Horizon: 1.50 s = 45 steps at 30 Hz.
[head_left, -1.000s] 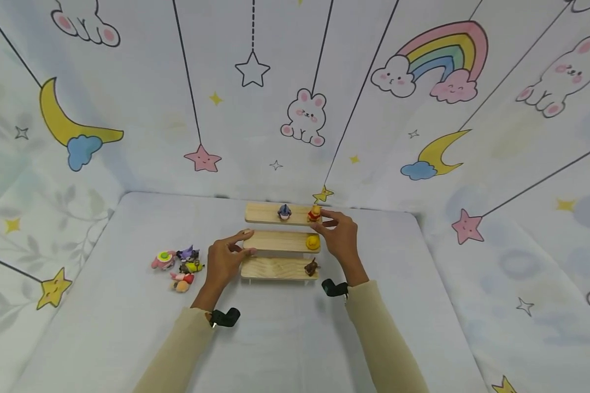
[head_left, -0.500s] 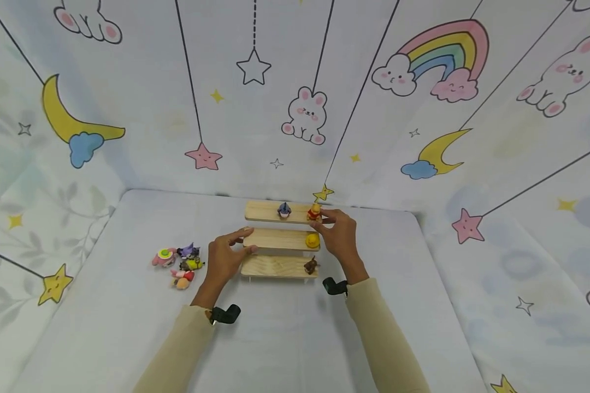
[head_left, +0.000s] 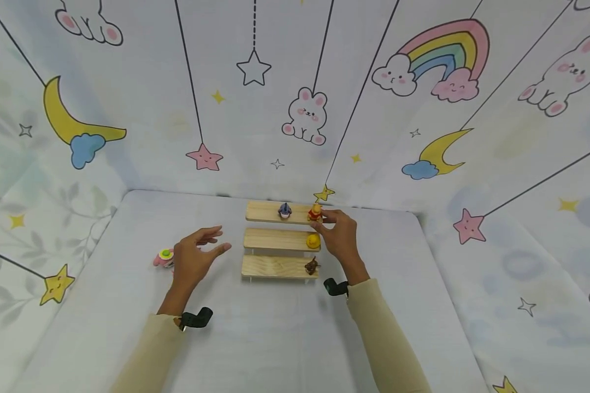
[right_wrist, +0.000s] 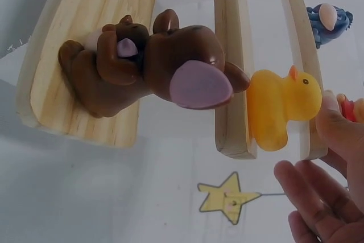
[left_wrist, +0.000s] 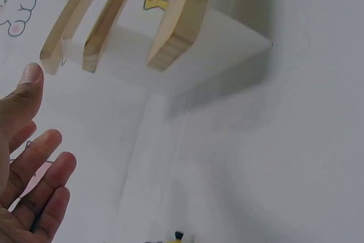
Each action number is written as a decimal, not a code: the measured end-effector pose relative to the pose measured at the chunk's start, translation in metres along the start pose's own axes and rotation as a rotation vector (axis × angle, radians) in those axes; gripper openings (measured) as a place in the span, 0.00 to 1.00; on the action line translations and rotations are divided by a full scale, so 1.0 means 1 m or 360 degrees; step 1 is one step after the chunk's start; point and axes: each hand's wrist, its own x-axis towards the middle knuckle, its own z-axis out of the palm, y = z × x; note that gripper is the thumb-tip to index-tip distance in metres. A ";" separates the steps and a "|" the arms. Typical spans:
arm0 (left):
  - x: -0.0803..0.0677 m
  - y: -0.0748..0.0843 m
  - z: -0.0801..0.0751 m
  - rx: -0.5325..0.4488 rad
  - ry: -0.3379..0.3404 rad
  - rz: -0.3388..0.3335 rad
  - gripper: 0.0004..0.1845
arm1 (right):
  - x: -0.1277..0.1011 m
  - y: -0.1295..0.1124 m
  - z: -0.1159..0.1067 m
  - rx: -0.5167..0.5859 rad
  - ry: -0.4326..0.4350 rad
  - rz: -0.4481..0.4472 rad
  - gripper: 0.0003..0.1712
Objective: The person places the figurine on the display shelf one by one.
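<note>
A three-step wooden shelf (head_left: pixel 275 240) stands mid-table. On its top step are a blue figure (head_left: pixel 285 210) and a yellow-and-red bear figure (head_left: pixel 315 212). A yellow duck (head_left: pixel 313 241) sits on the middle step and a brown figure (head_left: pixel 311 266) on the bottom one. My right hand (head_left: pixel 320 219) pinches the bear at the top step's right end. My left hand (head_left: pixel 215 240) hovers left of the shelf, fingers straight and holding nothing. The right wrist view shows the brown figure (right_wrist: pixel 153 66), the duck (right_wrist: pixel 281 109) and my fingers (right_wrist: pixel 324 197) up close.
A pink toy (head_left: pixel 163 257) lies on the white cloth (head_left: pixel 103 305) just left of my left hand, which hides whatever lies beside it. A yellow-and-black toy (left_wrist: pixel 173 237) peeks into the left wrist view. Patterned cloth walls close in the back and both sides.
My left hand has let go of the middle step's left end and moved left, over the toys on the cloth. The right hand stays at the bear.
</note>
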 end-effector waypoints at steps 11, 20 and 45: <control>-0.004 -0.034 -0.043 0.0275 -0.0117 -0.0106 0.28 | -0.001 -0.001 0.000 0.0021 -0.0010 0.0003 0.30; 0.000 -0.051 -0.048 0.0531 -0.0190 0.0016 0.29 | -0.002 0.000 -0.001 0.0028 0.0000 0.0005 0.30; 0.010 -0.059 -0.045 0.0687 -0.0309 -0.0093 0.20 | -0.002 0.001 -0.001 0.0058 0.0005 -0.0013 0.30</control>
